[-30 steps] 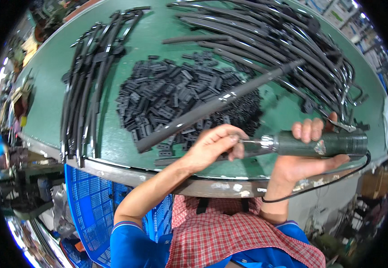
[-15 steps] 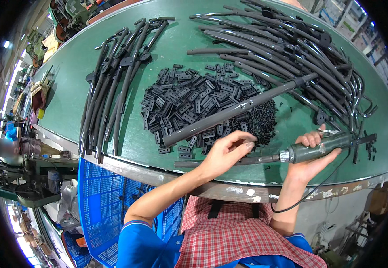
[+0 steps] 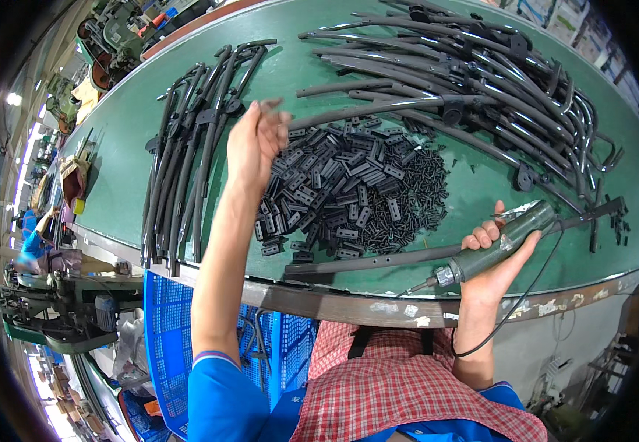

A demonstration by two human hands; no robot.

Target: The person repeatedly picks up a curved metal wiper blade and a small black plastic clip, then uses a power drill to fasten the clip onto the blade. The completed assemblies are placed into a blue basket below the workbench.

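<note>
My left hand [image 3: 255, 147] is raised over the far left side of a heap of small black slotted blocks [image 3: 334, 173]. Its fingertips are blurred but look apart, beside the near end of a dark grey metal tube [image 3: 364, 110]. That tube stays sharp and leans toward a pile of bent tubes [image 3: 481, 62]. In my right hand [image 3: 498, 254] is a green corded electric screwdriver [image 3: 507, 239], its bit pointing down-left near the table's front edge. Just behind the screwdriver lies another dark tube [image 3: 378, 261] with holes. Small black screws [image 3: 408, 202] mix into the heap's right side.
More bent tubes [image 3: 194, 147] lie on the left of the green table [image 3: 117, 199]. Blue plastic crates [image 3: 168, 331] stand below the front edge. The screwdriver's black cord [image 3: 514, 317] loops past my right wrist. Another person [image 3: 40, 243] is far off at the left.
My left hand has moved up and left from the near tube. The tube that lay across the heap now lies farther back. The screwdriver has come off the near tube and tilts downward.
</note>
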